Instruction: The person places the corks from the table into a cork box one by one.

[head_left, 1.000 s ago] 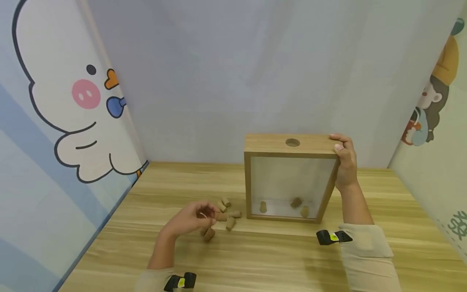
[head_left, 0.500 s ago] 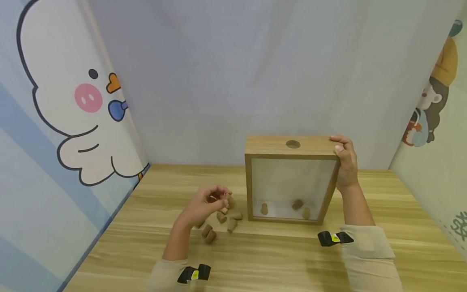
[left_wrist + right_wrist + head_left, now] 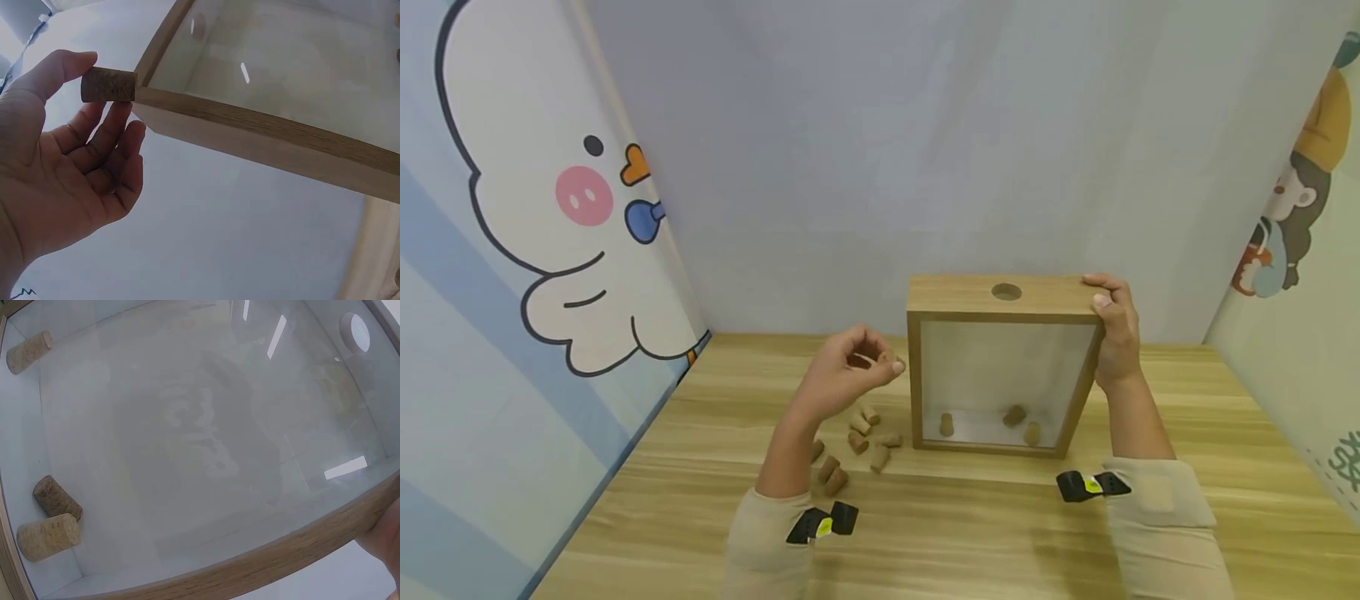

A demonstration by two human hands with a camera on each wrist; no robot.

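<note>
A wooden box (image 3: 958, 296) with a glass front (image 3: 1000, 375) stands upright on the table, a round hole (image 3: 1006, 292) in its top. Three corks (image 3: 1015, 414) lie inside on its floor, also seen through the glass (image 3: 187, 437) as corks (image 3: 49, 534) in the right wrist view. My right hand (image 3: 1114, 321) grips the box's top right corner. My left hand (image 3: 850, 375) is raised left of the box and pinches one cork (image 3: 109, 85) between thumb and fingertips, close to the box's frame (image 3: 262, 128).
Several loose corks (image 3: 857, 442) lie on the wooden table (image 3: 962, 533) in front of the box's left side. Cartoon-printed walls close in on the left (image 3: 512, 250) and right (image 3: 1300, 208); a plain wall stands behind.
My left hand has picked a cork from the pile and risen up and to the right toward the box. My right hand stays on the box's corner.
</note>
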